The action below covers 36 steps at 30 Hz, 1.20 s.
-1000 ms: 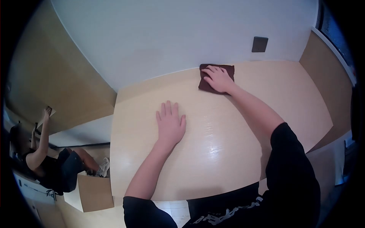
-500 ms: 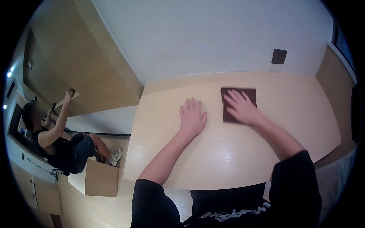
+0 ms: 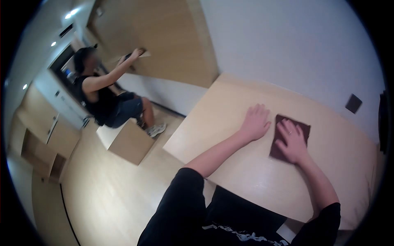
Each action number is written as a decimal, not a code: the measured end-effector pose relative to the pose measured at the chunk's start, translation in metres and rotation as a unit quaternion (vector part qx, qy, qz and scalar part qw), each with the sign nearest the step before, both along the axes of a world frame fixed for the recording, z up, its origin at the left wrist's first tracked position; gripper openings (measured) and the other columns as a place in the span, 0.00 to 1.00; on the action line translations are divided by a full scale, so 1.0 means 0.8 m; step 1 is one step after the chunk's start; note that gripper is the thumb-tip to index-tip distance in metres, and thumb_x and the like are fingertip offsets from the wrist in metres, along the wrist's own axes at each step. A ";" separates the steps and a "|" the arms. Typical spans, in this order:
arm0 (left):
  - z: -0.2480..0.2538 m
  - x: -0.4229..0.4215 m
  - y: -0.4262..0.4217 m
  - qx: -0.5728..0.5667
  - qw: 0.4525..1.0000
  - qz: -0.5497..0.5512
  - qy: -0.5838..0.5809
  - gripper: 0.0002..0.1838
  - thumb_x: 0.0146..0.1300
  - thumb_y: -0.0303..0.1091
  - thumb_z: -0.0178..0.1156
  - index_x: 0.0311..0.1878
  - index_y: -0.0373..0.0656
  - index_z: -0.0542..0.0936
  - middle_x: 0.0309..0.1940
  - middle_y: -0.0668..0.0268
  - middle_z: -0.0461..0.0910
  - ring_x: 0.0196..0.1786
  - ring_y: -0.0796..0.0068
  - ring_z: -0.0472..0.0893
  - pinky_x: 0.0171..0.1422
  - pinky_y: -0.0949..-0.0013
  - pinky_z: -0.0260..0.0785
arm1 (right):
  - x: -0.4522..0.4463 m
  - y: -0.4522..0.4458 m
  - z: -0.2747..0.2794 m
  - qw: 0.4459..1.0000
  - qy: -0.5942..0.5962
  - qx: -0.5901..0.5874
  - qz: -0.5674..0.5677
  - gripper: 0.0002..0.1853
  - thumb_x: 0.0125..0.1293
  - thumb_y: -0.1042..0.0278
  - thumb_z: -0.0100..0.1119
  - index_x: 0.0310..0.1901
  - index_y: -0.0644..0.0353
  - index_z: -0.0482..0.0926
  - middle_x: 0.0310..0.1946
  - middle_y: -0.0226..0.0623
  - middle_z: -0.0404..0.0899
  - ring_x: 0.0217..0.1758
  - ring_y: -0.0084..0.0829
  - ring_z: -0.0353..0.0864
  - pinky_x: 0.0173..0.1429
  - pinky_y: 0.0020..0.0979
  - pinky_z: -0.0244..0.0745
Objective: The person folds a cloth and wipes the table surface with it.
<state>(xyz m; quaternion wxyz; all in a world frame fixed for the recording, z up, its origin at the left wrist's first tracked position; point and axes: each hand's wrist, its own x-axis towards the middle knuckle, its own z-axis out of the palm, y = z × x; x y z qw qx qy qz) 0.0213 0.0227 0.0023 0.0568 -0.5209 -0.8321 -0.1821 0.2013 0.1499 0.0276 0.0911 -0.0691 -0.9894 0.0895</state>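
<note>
My left hand (image 3: 255,123) lies palm down on the pale wood-look tabletop (image 3: 230,100), its fingers stretched out and nothing in it. To the right of it, a dark brown square cloth (image 3: 277,152) rests flat on the same surface. Pressing down on the cloth is my right hand (image 3: 293,141), with fingers spread and a ring on one of them. Part of the cloth is hidden beneath that hand.
Left of the table, another person (image 3: 108,90) sits on a box-like seat (image 3: 133,143), one arm raised to a wood panel (image 3: 176,41) with a dark object in hand. A white wall (image 3: 287,45) with a dark socket plate (image 3: 353,103) borders the table's back.
The view has swung left and tilted, showing more floor and the other person. My right hand and the cloth appear slightly closer to my left hand and to me. My left hand stays flat.
</note>
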 end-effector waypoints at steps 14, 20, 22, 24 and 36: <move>-0.011 -0.010 0.005 0.035 0.999 0.019 0.024 0.25 0.68 0.43 0.51 0.64 0.39 0.68 0.69 0.48 0.62 0.74 0.49 0.58 0.75 0.44 0.49 | -0.161 0.156 -0.007 0.980 -0.029 0.006 -0.197 0.35 0.69 0.40 0.45 0.73 0.47 0.61 0.76 0.40 0.55 0.79 0.39 0.50 0.79 0.49 0.45; -0.010 -0.006 0.004 0.065 0.998 0.016 0.012 0.24 0.67 0.42 0.52 0.62 0.39 0.69 0.67 0.48 0.64 0.73 0.49 0.59 0.75 0.45 0.50 | -0.149 0.146 -0.025 0.983 -0.025 0.037 -0.177 0.35 0.71 0.43 0.44 0.75 0.48 0.56 0.76 0.44 0.53 0.80 0.42 0.49 0.79 0.52 0.43; -0.010 -0.005 0.005 0.071 0.997 0.008 0.006 0.24 0.67 0.41 0.52 0.62 0.39 0.69 0.67 0.48 0.64 0.73 0.49 0.60 0.75 0.44 0.50 | -0.130 0.121 -0.021 0.987 -0.031 0.033 -0.153 0.36 0.71 0.42 0.44 0.75 0.51 0.56 0.77 0.45 0.51 0.80 0.43 0.47 0.79 0.52 0.42; -0.010 -0.004 0.007 0.075 0.997 0.008 0.001 0.23 0.67 0.41 0.52 0.62 0.39 0.69 0.66 0.48 0.65 0.73 0.49 0.60 0.75 0.44 0.50 | -0.103 0.092 -0.027 0.993 -0.012 0.025 -0.112 0.36 0.71 0.44 0.46 0.75 0.54 0.56 0.76 0.47 0.50 0.80 0.44 0.46 0.79 0.54 0.40; -0.002 0.000 0.008 0.032 0.999 0.020 -0.003 0.24 0.68 0.40 0.51 0.63 0.39 0.69 0.70 0.47 0.62 0.75 0.47 0.58 0.77 0.43 0.48 | 0.086 -0.143 0.037 0.976 -0.075 0.003 0.206 0.36 0.61 0.47 0.57 0.69 0.52 0.67 0.71 0.60 0.54 0.76 0.58 0.49 0.75 0.66 0.40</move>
